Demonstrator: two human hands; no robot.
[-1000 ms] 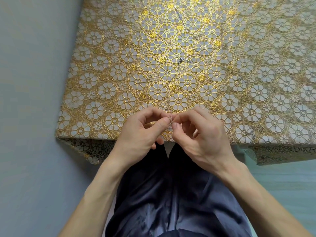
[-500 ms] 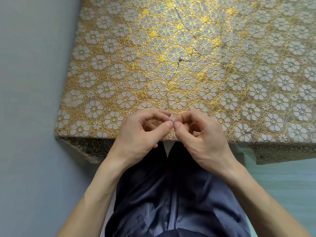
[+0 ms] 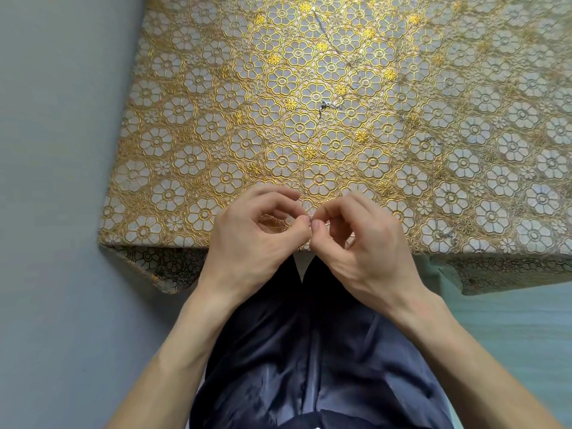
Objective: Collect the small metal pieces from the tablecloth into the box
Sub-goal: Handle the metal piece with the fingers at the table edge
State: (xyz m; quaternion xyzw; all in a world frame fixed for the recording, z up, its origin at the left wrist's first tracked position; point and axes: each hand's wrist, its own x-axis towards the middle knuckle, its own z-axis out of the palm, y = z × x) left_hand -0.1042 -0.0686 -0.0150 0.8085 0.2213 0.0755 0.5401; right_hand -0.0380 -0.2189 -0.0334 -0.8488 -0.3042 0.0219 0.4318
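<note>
Pinched between left hand (image 3: 247, 239) and right hand (image 3: 368, 243), the piece (image 3: 310, 217) now barely shows.

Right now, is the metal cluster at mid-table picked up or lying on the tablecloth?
Lying on the tablecloth: the metal cluster sits untouched, apart from the left hand and right hand, both at the near edge.

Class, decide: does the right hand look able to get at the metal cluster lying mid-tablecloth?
Probably yes: only bare tablecloth lies between the right hand and the metal cluster, though it and the left hand pinch what seems a tiny piece.
</note>
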